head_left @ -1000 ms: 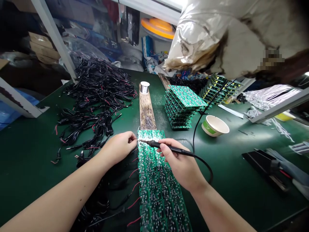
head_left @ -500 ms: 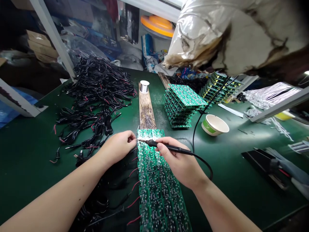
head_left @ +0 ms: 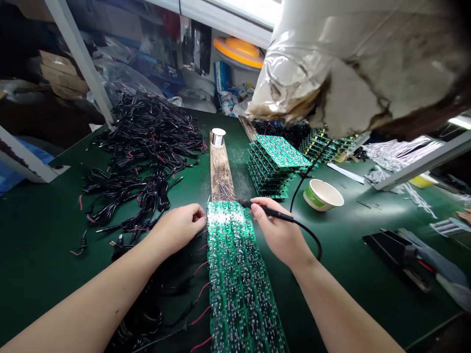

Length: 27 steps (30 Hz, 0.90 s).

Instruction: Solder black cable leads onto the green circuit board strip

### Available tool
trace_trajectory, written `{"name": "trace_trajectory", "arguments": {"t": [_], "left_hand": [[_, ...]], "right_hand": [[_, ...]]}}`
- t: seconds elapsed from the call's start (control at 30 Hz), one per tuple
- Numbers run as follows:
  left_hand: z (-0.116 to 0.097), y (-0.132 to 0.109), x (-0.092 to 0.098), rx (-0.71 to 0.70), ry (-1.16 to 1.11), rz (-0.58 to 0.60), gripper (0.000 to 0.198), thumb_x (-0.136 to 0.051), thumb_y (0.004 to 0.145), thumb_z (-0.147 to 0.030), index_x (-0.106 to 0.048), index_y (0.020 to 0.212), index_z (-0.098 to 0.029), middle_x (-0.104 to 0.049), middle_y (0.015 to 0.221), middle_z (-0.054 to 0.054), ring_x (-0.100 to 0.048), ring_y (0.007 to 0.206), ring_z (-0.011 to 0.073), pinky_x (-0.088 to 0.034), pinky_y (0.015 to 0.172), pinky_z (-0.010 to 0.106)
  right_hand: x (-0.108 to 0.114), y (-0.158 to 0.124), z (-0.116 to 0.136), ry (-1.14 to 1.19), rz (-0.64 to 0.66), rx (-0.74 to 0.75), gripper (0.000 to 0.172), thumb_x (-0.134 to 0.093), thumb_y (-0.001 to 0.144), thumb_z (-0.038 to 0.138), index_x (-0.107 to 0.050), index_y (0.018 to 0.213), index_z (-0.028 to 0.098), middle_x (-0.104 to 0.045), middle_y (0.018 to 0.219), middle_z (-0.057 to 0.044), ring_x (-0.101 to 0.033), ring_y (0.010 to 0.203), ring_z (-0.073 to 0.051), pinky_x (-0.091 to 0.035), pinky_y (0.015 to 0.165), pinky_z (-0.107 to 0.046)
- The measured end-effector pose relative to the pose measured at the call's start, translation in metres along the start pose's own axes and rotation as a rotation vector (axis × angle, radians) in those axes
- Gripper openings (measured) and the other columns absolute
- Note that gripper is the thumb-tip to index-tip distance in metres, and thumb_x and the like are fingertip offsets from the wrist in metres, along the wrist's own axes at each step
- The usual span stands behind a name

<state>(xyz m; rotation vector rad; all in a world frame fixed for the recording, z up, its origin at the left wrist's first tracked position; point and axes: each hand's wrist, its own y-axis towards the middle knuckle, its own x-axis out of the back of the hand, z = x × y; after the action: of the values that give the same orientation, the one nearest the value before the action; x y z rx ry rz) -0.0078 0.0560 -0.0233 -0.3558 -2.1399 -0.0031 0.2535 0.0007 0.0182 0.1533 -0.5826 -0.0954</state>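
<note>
A long strip of green circuit boards (head_left: 235, 279) runs up the bench from near me to a wooden plank (head_left: 221, 176). My left hand (head_left: 178, 230) rests at the strip's left edge, fingers closed near thin red-and-black wires (head_left: 202, 267); anything pinched is hidden. My right hand (head_left: 277, 228) grips a black soldering iron (head_left: 267, 211) like a pen. The iron's tip is raised near the strip's far end, and its black cord curves away to the right. A small spool of solder wire (head_left: 218, 137) stands at the plank's far end.
A heap of black cables (head_left: 147, 157) lies left of the strip. Stacked green boards (head_left: 275, 166) and a paper bowl (head_left: 323, 194) stand to the right. A large stained plastic sheet (head_left: 349, 68) hangs into view overhead at upper right.
The soldering iron has lifted from the strip's near-left corner and shifted right, with my right hand. My left hand stays nearly still. The whole view has tilted slightly.
</note>
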Motion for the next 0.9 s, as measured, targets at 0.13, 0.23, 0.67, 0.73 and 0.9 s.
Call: {"name": "trace_trajectory", "arguments": {"t": [0.13,0.23,0.67,0.73,0.9], "left_hand": [[0.003,0.001,-0.001,-0.016,-0.060,-0.011,0.019,-0.054,0.090,-0.041,-0.066,0.093,-0.027,-0.078,0.096,0.002,-0.070,0.089,0.0254,-0.047,0.077,0.034],[0.004,0.000,0.001,0.005,-0.171,-0.018,0.017,-0.053,0.088,-0.038,-0.063,0.096,-0.027,-0.077,0.092,-0.001,-0.069,0.088,0.0238,-0.047,0.077,0.033],[0.012,0.003,-0.003,-0.122,-0.048,-0.029,0.034,-0.054,0.095,-0.050,-0.078,0.096,-0.026,-0.074,0.111,0.006,-0.069,0.105,0.0271,-0.051,0.095,0.038],[0.014,0.004,-0.004,-0.117,-0.050,-0.044,0.035,-0.055,0.095,-0.052,-0.079,0.098,-0.027,-0.070,0.115,0.006,-0.069,0.105,0.0261,-0.050,0.097,0.039],[0.013,0.003,-0.005,-0.116,-0.043,-0.066,0.035,-0.054,0.096,-0.051,-0.080,0.099,-0.027,-0.066,0.115,0.005,-0.067,0.105,0.0248,-0.050,0.097,0.038]], "right_hand": [[-0.005,0.003,0.001,-0.022,0.016,-0.005,0.032,-0.060,0.104,0.051,-0.075,0.116,0.026,-0.080,0.103,-0.004,-0.073,0.092,-0.023,-0.055,0.082,-0.038],[-0.007,0.004,0.001,-0.025,0.019,-0.007,0.031,-0.059,0.105,0.052,-0.074,0.115,0.026,-0.080,0.102,-0.004,-0.072,0.091,-0.023,-0.055,0.082,-0.038],[-0.006,0.004,-0.003,0.044,-0.013,0.038,0.034,-0.059,0.106,0.051,-0.074,0.122,0.025,-0.079,0.103,-0.005,-0.075,0.091,-0.022,-0.058,0.080,-0.038],[-0.008,0.009,-0.004,0.055,-0.008,0.044,0.033,-0.060,0.105,0.050,-0.074,0.122,0.025,-0.079,0.105,-0.006,-0.074,0.094,-0.022,-0.059,0.081,-0.038],[-0.011,0.011,0.000,0.058,0.002,0.043,0.032,-0.061,0.104,0.048,-0.074,0.120,0.024,-0.078,0.103,-0.005,-0.072,0.090,-0.021,-0.059,0.080,-0.038]]}}
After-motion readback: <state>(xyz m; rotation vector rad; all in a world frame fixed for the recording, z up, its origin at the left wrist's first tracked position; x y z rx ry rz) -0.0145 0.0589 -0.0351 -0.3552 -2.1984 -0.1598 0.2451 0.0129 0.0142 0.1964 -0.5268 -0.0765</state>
